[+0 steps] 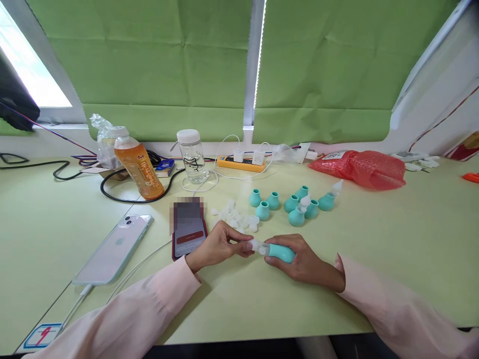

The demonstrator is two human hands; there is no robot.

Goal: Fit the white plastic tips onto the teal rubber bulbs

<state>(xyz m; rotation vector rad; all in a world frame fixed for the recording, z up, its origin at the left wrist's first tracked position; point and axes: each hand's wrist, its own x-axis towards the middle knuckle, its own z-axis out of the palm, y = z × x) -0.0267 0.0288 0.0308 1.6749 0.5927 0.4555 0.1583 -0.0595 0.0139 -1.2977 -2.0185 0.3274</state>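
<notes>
In my right hand point(295, 257) lies a teal squeeze bulb point(281, 253) on its side, its clear nozzle point(264, 248) pointing left. My left hand point(226, 243) pinches a small whitish cap point(255, 244) at the tip of that nozzle; whether it is fully seated I cannot tell. Beyond my hands, several teal bulbs point(263, 211) stand upright with open necks. A few, such as the bulb point(327, 201) at the right, carry clear nozzles. A loose pile of small translucent white caps point(235, 217) lies just behind my left hand.
A phone with a lit screen point(189, 234) lies beside my left forearm, and a pale phone point(114, 249) on a charging cable is farther left. Behind stand an orange drink bottle point(139, 167), a clear water bottle point(192, 157), a power strip point(241, 163) and a red bubble-wrap bag point(361, 168).
</notes>
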